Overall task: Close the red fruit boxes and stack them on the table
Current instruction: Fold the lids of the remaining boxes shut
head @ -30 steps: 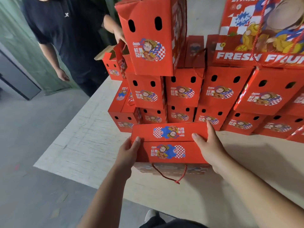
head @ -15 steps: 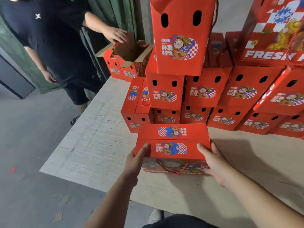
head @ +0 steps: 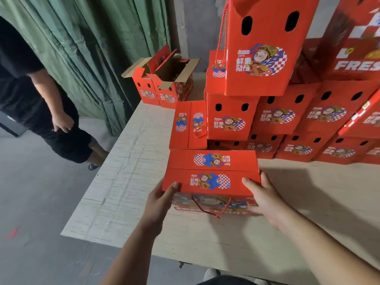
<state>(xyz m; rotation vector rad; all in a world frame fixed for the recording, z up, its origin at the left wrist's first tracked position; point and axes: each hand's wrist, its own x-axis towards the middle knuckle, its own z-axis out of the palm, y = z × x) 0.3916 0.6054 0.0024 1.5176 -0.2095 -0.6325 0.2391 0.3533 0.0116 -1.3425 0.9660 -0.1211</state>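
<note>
A closed red box (head: 211, 173) sits on the desk (head: 127, 182), just in front of the stack (head: 287, 120) of red boxes. The left hand (head: 160, 200) grips its left end, thumb on the lid. The right hand (head: 265, 198) grips its right end, thumb on top, fingers curled round the side. An open box (head: 170, 81) stands at the far corner, near a person (head: 30, 89) in black.
</note>
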